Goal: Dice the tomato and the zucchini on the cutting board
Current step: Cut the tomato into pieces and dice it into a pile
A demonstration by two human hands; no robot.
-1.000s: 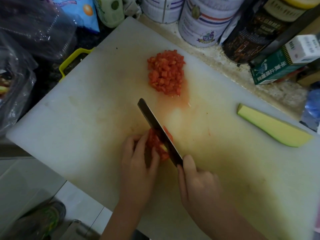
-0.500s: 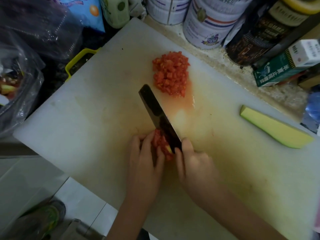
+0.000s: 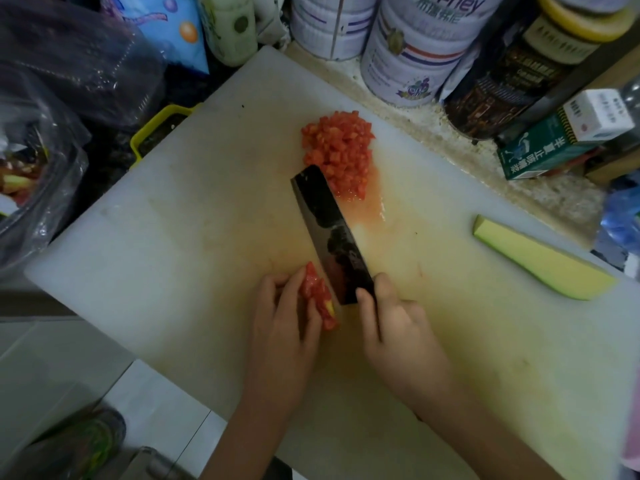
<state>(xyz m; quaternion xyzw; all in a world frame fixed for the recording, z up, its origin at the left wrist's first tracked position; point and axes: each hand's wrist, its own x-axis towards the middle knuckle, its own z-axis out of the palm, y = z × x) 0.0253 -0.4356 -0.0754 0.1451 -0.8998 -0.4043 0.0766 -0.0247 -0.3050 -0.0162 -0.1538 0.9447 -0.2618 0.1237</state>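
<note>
My right grip (image 3: 398, 327) is closed round the knife (image 3: 329, 230); my left grip (image 3: 277, 323) pinches the wet tomato bit (image 3: 317, 296). If it slips, the blade could nick my fingers (image 3: 294, 289).

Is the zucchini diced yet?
No, the zucchini lies in one long piece on the cutting board, apart from the knife.

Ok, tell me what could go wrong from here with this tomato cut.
1. The tomato piece is small and the left hand holds it right beside the knife; a slip could nick a fingertip.
2. Tomato juice wets the cutting board, so the piece may slide under pressure.
3. The blade's far end sits by the diced tomato; a careless swing by the right hand might scatter it.
</note>
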